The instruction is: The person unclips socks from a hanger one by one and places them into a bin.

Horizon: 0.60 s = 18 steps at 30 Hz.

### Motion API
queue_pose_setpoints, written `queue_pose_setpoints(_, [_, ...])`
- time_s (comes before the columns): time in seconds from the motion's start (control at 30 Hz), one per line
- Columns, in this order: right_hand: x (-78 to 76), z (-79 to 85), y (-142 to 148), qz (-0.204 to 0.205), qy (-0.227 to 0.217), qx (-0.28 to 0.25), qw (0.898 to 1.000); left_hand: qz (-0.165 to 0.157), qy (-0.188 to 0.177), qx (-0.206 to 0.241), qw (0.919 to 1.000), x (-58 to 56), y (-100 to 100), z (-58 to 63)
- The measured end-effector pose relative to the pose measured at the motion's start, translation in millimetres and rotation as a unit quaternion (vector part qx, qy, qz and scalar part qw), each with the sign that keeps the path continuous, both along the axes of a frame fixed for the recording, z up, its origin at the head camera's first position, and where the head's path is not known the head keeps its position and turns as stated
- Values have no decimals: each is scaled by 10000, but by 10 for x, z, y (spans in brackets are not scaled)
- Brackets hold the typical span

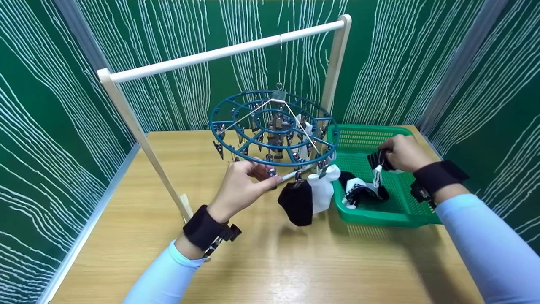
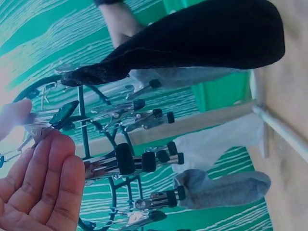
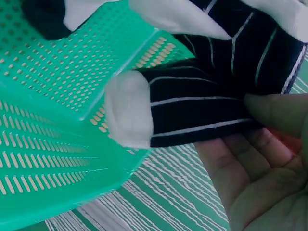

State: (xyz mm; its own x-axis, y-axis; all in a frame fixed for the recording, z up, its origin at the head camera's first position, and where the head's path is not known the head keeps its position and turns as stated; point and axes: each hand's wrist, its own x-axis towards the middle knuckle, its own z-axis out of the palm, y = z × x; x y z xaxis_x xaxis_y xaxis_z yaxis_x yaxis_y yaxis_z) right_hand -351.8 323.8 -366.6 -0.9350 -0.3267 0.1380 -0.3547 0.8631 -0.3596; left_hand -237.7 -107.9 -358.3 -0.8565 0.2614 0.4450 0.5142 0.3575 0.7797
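Note:
My left hand (image 1: pixel 244 183) pinches a metal clip (image 2: pixel 50 118) between thumb and fingers; the clip hangs from the front of a round blue-green drying rack (image 1: pixel 291 163). Over the green basket (image 1: pixel 379 218), my right hand (image 1: pixel 407 154) grips a black sock with white stripes and a white end (image 3: pixel 202 108). Just right of my left hand, a black sock (image 1: pixel 298 204) hangs from the rack, with a white sock (image 1: pixel 322 192) beside it. In the left wrist view, a grey sock (image 2: pixel 226 188) hangs from another clip.
A wooden stand with a white top bar (image 1: pixel 228 51) carries the rack by a hook. Several black and white socks (image 1: pixel 358 192) lie in the basket, which stands on the right of the wooden table (image 1: pixel 168 164). Green walls with white lines enclose the table.

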Motion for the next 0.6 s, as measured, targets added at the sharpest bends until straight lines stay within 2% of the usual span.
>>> queue_pose_setpoints(0.27, [-115, -159, -81, 29, -417, 530, 9977, 22, 2, -20, 10000, 4, -14, 4])
queue_pose_setpoints(0.6, [-171, -522, -256, 5, -794, 1010, 9917, 38, 66, 38, 10000, 9, -20, -2])
